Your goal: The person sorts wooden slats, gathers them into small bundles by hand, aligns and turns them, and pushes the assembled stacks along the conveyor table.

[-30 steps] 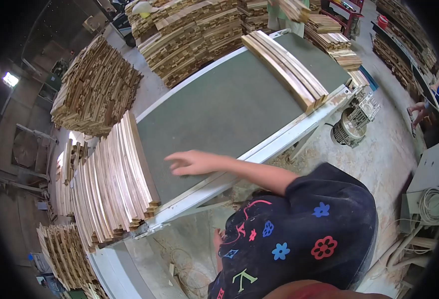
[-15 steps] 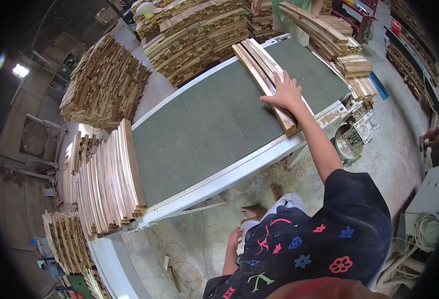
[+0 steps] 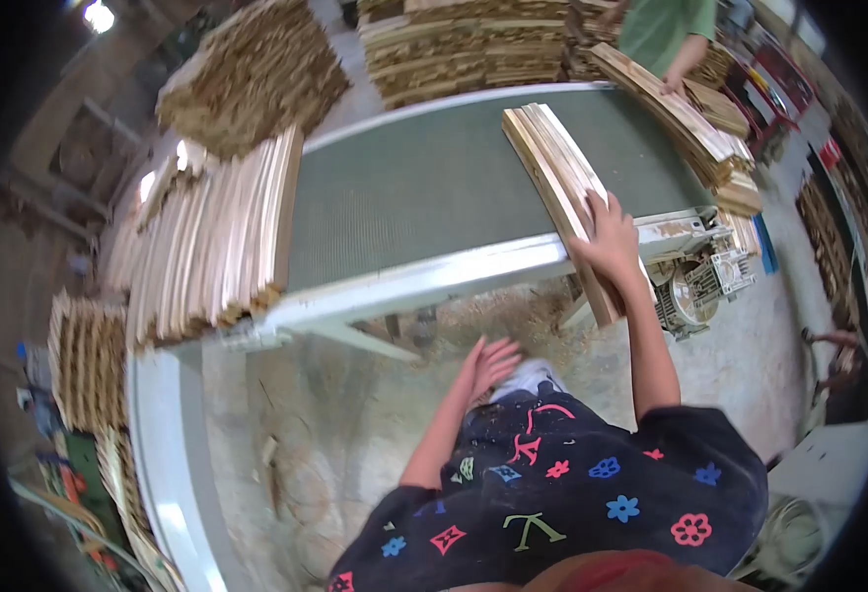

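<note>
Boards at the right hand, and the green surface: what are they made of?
Boards: wood, apparently unvarnished, judging by the pale, brown-toned, dull faces. Green surface: perhaps rubber or plastic, matt and finely ribbed; the picture doesn't settle which.

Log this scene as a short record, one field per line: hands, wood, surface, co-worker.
Right hand: on the short bundle of boards; firmness of grip unclear
Left hand: open, slightly blurred, in front of the body, touching no boards
Bundle: lies across the green surface, near end jutting past its white edge
Other wood: long row of boards at the surface's left end
Co-worker: green shirt, one hand at separate boards on the far right
</note>
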Action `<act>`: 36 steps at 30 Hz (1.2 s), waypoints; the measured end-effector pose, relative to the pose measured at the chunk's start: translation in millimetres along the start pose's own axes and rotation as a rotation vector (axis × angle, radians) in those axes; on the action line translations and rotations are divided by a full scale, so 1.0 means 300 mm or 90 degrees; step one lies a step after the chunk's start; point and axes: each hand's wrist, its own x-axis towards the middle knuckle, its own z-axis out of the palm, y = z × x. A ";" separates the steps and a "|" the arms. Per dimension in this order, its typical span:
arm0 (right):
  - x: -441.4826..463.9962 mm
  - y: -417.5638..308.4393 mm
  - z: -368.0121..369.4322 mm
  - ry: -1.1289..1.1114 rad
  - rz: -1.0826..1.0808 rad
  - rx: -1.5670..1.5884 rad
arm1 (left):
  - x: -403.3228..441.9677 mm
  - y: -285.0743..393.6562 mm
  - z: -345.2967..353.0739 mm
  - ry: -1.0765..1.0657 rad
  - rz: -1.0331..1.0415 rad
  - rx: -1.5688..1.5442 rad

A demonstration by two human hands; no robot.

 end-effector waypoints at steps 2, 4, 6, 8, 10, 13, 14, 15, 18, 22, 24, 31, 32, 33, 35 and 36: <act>-0.169 -0.027 -0.007 0.005 -0.079 0.006 | 0.073 0.043 0.171 -0.173 -0.030 -0.068; -0.306 -0.073 -0.028 -0.011 -0.119 0.017 | 0.171 0.034 0.276 -0.319 -0.048 -0.167; -0.392 -0.138 -0.019 -0.021 -0.128 0.047 | 0.121 0.075 0.467 -0.187 0.004 -0.188; -0.441 -0.224 -0.017 -0.036 -0.122 0.032 | 0.098 0.085 0.529 -0.137 0.143 -0.287; -0.454 -0.272 -0.017 -0.008 -0.108 0.123 | 0.086 0.112 0.516 -0.136 0.198 -0.307; -0.402 -0.235 -0.039 -0.044 -0.199 0.320 | 0.042 0.168 0.487 -0.139 0.220 -0.286; -0.412 -0.224 -0.061 -0.087 -0.196 0.312 | 0.028 0.173 0.470 -0.144 0.223 -0.281; -0.415 -0.216 -0.090 -0.127 -0.195 0.303 | 0.011 0.181 0.466 -0.138 0.211 -0.272; -0.438 -0.195 -0.119 -0.207 -0.145 0.355 | -0.040 0.165 0.436 -0.130 0.179 -0.271; -0.476 -0.168 -0.093 -0.243 -0.074 0.467 | -0.088 0.122 0.412 -0.134 0.178 -0.254; -0.491 -0.154 -0.051 -0.222 -0.080 0.482 | -0.078 0.101 0.390 -0.162 0.168 -0.267; -0.462 -0.149 -0.021 -0.235 -0.065 0.504 | -0.154 0.073 0.325 -0.087 0.063 -0.304; -0.453 -0.139 -0.010 -0.227 -0.086 0.493 | -0.173 0.060 0.315 -0.079 0.034 -0.296; -0.446 -0.137 -0.006 -0.242 -0.077 0.491 | -0.185 0.043 0.310 -0.072 0.012 -0.292; -0.447 -0.134 0.010 -0.244 -0.059 0.531 | -0.213 0.019 0.294 -0.076 -0.004 -0.315; -0.447 -0.141 0.024 -0.241 -0.051 0.558 | -0.226 0.023 0.290 -0.078 -0.012 -0.318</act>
